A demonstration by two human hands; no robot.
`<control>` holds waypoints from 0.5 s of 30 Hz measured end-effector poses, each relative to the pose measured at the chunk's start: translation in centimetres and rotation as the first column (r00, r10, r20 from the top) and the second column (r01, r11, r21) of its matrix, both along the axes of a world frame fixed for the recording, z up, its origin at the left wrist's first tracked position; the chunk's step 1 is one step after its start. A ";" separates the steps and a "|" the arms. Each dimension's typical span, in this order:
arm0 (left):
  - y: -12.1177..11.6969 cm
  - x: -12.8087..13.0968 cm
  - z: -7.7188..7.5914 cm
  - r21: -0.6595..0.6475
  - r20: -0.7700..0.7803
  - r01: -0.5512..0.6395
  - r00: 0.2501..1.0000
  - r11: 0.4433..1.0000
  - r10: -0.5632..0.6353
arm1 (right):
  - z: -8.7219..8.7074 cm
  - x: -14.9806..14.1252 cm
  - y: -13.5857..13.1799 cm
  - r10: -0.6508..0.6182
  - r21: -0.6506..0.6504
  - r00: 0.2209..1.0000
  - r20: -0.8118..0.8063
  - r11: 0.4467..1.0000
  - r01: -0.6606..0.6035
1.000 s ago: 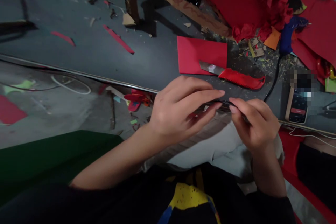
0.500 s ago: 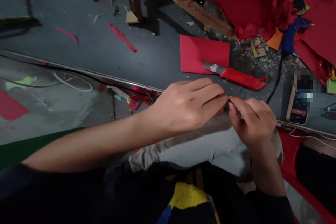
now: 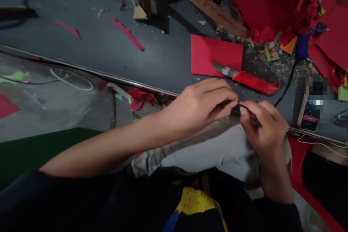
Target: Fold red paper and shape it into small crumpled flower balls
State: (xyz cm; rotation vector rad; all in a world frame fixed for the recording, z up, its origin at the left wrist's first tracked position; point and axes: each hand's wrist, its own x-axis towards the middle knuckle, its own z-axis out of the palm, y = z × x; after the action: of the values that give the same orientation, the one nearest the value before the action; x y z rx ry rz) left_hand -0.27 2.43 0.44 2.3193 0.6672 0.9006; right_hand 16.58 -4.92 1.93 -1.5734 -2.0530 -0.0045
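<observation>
My left hand [image 3: 205, 103] and my right hand [image 3: 265, 123] meet fingertip to fingertip just in front of the table edge, above my lap. Between their pinched fingers runs a thin black strip [image 3: 243, 106], cord-like and mostly hidden by the fingers. Beyond the hands, a utility knife [image 3: 255, 82] with a red handle lies on the table, its blade out and resting over a red rectangle of paper [image 3: 202, 56]. Neither hand touches the knife or the paper.
A large red paper-covered piece [image 3: 255, 3] with a cardboard edge stands at the back. Farther right are a blue glue gun [image 3: 303, 45] with a black cord and a phone [image 3: 309, 114]. Red paper strips [image 3: 127, 33] lie to the left. Scraps litter the floor.
The view has shifted slightly. My fingertips have drawn a little apart, so more of the black strip shows between them. The knife and red paper stay where they lay.
</observation>
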 end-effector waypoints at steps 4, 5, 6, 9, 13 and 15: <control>-0.2 -0.1 0.4 -0.174 0.025 0.014 1.000 0.985 -0.010 | 0.2 0.0 -0.2 0.004 -0.019 0.999 -0.042 1.000 -0.005; -0.2 -0.1 0.5 -0.192 0.029 0.022 0.999 0.981 -0.017 | 0.2 0.0 -0.2 0.005 -0.022 0.999 -0.047 1.000 -0.006; -0.2 -0.2 0.6 -0.197 0.030 0.030 0.999 0.980 -0.024 | 0.2 0.0 -0.3 0.002 -0.025 0.999 -0.049 1.000 -0.003; -0.1 -0.3 0.7 -0.118 0.025 0.028 0.999 0.993 -0.025 | 0.1 0.0 -0.3 -0.008 -0.030 1.000 -0.029 1.000 0.007; -0.1 -0.3 0.5 0.190 -0.025 -0.003 1.000 0.982 0.008 | -0.1 0.0 -0.2 0.007 0.012 1.000 0.010 1.000 -0.007; -0.2 -0.3 0.4 0.298 -0.077 -0.004 0.997 0.955 0.028 | -0.2 0.0 -0.2 0.011 0.020 1.000 0.028 1.000 -0.012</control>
State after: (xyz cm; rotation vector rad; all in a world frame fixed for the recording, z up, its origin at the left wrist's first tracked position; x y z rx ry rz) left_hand -0.57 2.23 0.87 2.6323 0.6194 0.9761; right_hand 16.59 -5.07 1.72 -1.5571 -2.0770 -0.0434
